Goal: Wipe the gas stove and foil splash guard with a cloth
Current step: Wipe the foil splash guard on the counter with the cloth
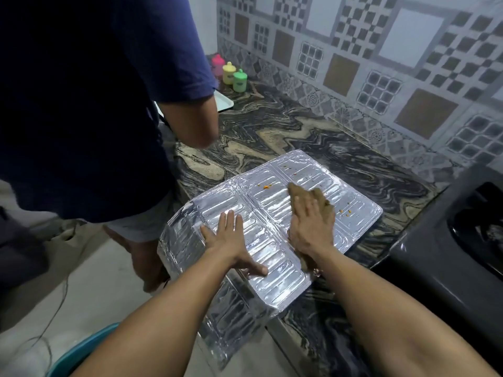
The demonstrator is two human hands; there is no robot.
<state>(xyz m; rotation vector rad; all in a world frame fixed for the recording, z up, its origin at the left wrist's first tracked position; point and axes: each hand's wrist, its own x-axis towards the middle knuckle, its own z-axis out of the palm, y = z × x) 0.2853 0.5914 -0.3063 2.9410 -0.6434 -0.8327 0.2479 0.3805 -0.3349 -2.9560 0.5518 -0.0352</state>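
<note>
My right hand [310,227] is flat on the brown cloth [324,205], no real grip, pressing it onto the foil guard [275,213] on the desk [272,131]; left hand [231,240] flat, fingers spread, beside it.

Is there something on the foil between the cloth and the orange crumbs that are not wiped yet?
Nothing visible. The right hand presses the brown cloth flat on the foil splash guard. The orange crumbs lie on bare foil just beyond the cloth, more to its right. The left hand rests flat on the foil, away from them.
</note>
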